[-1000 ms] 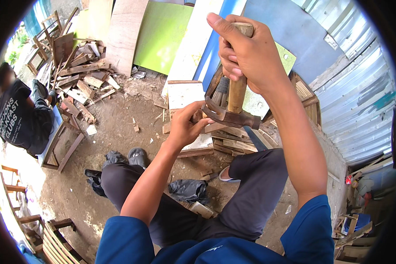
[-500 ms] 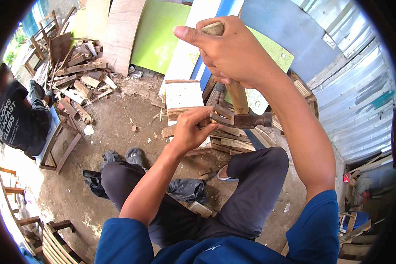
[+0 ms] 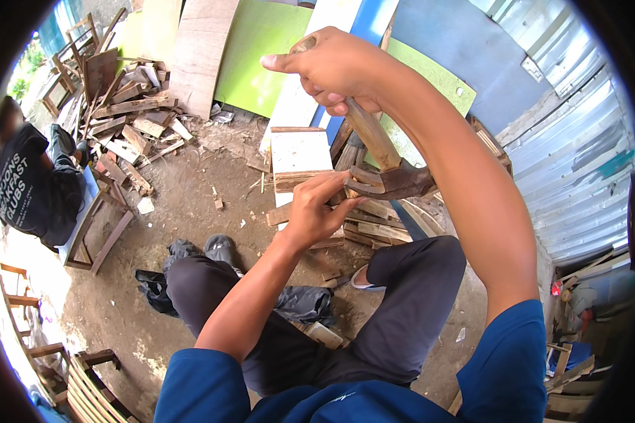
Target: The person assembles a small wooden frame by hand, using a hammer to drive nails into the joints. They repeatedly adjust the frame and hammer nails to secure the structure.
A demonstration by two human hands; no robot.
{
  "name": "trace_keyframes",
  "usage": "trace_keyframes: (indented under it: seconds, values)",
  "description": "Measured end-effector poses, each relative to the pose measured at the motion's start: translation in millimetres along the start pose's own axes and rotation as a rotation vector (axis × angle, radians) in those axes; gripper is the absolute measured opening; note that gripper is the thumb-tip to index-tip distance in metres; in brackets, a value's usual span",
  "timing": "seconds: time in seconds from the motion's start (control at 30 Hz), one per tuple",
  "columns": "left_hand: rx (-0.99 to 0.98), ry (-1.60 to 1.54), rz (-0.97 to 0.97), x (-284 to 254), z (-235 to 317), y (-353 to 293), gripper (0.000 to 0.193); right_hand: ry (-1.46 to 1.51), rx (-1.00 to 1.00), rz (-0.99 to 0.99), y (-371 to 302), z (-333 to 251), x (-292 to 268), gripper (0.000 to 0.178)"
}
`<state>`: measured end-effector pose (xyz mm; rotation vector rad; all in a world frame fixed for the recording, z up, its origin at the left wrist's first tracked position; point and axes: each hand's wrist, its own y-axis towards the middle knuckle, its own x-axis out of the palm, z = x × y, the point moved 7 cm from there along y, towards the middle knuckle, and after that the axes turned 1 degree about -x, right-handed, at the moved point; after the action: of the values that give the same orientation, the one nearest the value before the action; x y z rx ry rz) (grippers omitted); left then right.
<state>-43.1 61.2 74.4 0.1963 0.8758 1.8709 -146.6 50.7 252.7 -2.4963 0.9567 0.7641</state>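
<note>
- I have the hammer (image 3: 382, 152) near the upper middle of my view, in front of the person's knees; its wooden handle slants up and to the left, its dark metal head lies low, and the claw points left.
- The right hand (image 3: 340, 69) is wrapped around the upper part of that handle, thumb stuck out to the left.
- I see the left hand (image 3: 316, 210) just beside the claw, thumb and fingers drawn narrow around a small brown piece (image 3: 338, 198); the fingers hide most of it, so I cannot tell what it is, or whether the claw touches it.
- Beyond the left hand lies a white-faced board (image 3: 300, 150) with brown edges.
- Below the hammer head, loose wooden strips (image 3: 375, 230) are stacked on the dirt floor (image 3: 190, 183).
- Between the legs, in dark trousers (image 3: 420, 310), I make out a crumpled black bag (image 3: 305, 303).
- Farther off, a green panel (image 3: 261, 60) leans beside a heap of scrap wood (image 3: 137, 116).
- At far left, a co-worker in a black shirt (image 3: 39, 187) sits by a wooden frame (image 3: 111, 240).
- On my right stands a corrugated metal wall (image 3: 571, 169).
</note>
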Motion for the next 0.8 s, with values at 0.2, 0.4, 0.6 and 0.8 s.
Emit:
trace_keyframes:
  seconds: [0.2, 0.4, 0.6, 0.8]
  values:
    - [-0.113, -0.016, -0.052, -5.4, -7.7, 9.0, 0.046, 0.015, 0.028, 0.26, 3.7, 2.4, -18.5, 0.052]
    - [-0.259, 0.006, 0.0, -8.9, -12.6, 9.8, 0.045, 0.204, -0.182, 0.465, -35.7, -1.2, -43.5, 0.049]
    - [-0.194, -0.038, 0.102, -15.4, -13.2, 14.0, 0.041, 0.181, -0.256, 0.498, -62.0, 1.8, -43.1, 0.047]
    - [-0.192, -0.151, 0.183, -23.8, -11.6, 12.4, 0.04, 0.391, -0.25, 0.569, -104.7, 31.1, -56.2, 0.045]
